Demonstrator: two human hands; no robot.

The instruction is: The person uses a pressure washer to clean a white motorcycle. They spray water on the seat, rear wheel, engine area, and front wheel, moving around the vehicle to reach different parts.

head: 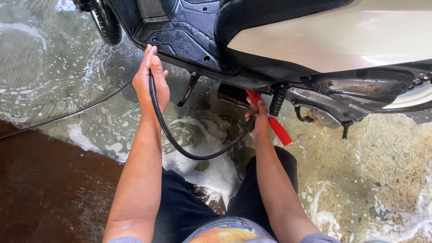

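A scooter [315, 40] stands on a wet, soapy floor, with its black footboard [180, 31] and cream side panel facing me. My left hand [150, 83] rests flat against the lower edge of the footboard, and a black hose [180, 150] passes under its palm. The hose loops down and across to my right hand [258, 119]. That hand grips a red spray gun [274, 126] pointed up under the scooter's belly, close to the engine [333, 101].
The front wheel [105, 20] is at the top left and the side stand [186, 90] hangs between my hands. White foam [211, 168] and water cover the concrete. A dark brown floor patch [45, 189] lies at the lower left. My knees are bent below.
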